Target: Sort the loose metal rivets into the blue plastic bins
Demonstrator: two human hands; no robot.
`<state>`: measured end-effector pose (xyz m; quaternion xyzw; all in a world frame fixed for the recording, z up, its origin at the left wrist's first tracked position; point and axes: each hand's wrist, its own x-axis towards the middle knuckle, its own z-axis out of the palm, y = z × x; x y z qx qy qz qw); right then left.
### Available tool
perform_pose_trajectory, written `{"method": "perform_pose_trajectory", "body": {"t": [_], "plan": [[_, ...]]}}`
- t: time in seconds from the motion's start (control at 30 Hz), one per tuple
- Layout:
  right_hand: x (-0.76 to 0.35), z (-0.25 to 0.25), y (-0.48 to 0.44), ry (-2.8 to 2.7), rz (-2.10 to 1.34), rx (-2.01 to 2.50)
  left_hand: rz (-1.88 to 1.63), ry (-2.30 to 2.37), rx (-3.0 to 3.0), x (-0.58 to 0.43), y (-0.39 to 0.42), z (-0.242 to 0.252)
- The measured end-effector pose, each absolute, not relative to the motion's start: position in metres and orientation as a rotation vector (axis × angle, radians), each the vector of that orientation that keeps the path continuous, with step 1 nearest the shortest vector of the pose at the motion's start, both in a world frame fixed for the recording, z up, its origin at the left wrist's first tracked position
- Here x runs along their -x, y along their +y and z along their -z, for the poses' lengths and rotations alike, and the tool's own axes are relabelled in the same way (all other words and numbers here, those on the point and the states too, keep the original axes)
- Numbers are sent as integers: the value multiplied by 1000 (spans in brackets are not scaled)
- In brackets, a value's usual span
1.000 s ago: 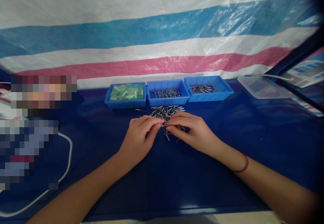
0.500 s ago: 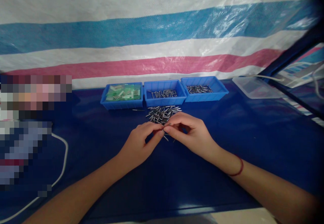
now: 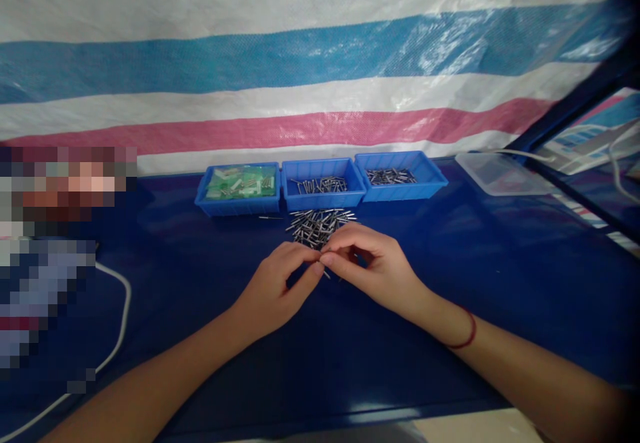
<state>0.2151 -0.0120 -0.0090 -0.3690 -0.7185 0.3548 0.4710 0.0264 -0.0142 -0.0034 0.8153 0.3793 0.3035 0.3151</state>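
My left hand [image 3: 280,283] and my right hand [image 3: 375,259] meet at the fingertips, thumb and forefinger of each pinched together. Whatever lies between the fingertips is too small to make out. Just behind them is a pile of thin metal pins [image 3: 317,226] on the dark blue table [image 3: 320,376], partly covered by my right hand. One loose pin [image 3: 271,217] lies left of the pile. A red band circles my right wrist.
Three blue bins stand behind the pile: the left bin [image 3: 240,207] holds green plastic and small pieces, the middle bin [image 3: 325,200] and right bin [image 3: 405,193] hold metal pins. A clear lid [image 3: 500,176] lies right; a white cable [image 3: 127,303] runs left, near a blurred person.
The whole view has shifted slightly. Both hands keep nearly the same pinched pose at the front of the pile.
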Motion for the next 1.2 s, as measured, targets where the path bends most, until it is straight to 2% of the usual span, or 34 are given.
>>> {"method": "perform_pose_trajectory", "body": {"t": [0.67,0.83,1.0,1.2], "plan": [[-221,10,-4,-1969,-733,904,-986,1149,-2197,-22,-11,8],[-231,13,11,-1467,-914,1146,-872,1212,-2361,-18,-4,8],[-255,13,37,-867,-963,1141,-649,1201,-2568,-10,2,9],[-263,8,42,-624,-1143,1136,-446,1216,-2702,-7,4,12]]}}
